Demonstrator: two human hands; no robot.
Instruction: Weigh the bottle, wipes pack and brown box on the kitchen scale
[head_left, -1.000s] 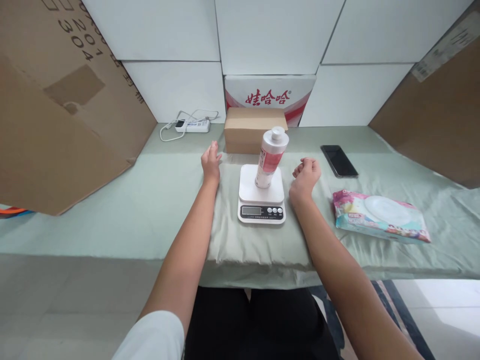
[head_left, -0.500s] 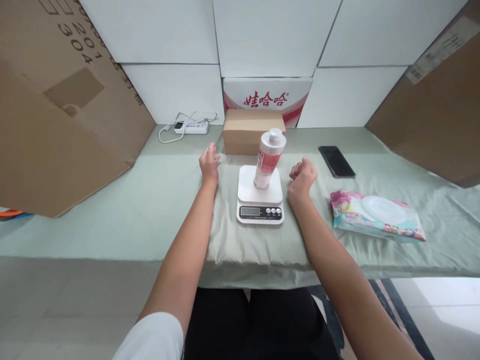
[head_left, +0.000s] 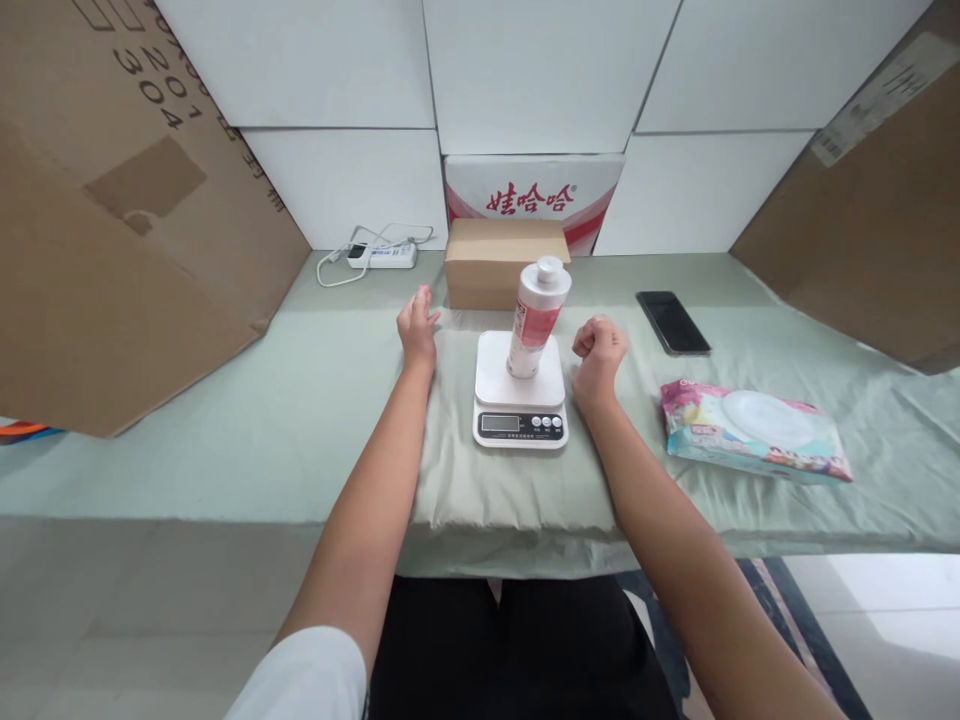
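A white kitchen scale (head_left: 491, 385) lies on the cloth between my hands, and no digits show on its display. Upright on its platform stands a white bottle (head_left: 538, 325) with a pink label and a white cap. To the left of the scale, my left hand (head_left: 418, 325) rests on its edge, fingers stretched out and holding nothing. My right hand (head_left: 599, 352) is curled into a fist just right of the scale, apart from it, with nothing visible inside.
A brown cardboard box (head_left: 480, 275) sits behind the scale. At the back left is a white power strip (head_left: 382, 255) with its cable. On the right lie a black phone (head_left: 673, 322) and a pack of wet wipes (head_left: 750, 430). Large cardboard sheets (head_left: 172, 280) flank both sides.
My right hand has shifted slightly left and turned, with its fingers curled. The left hand, the bottle and the scale stay as they were.
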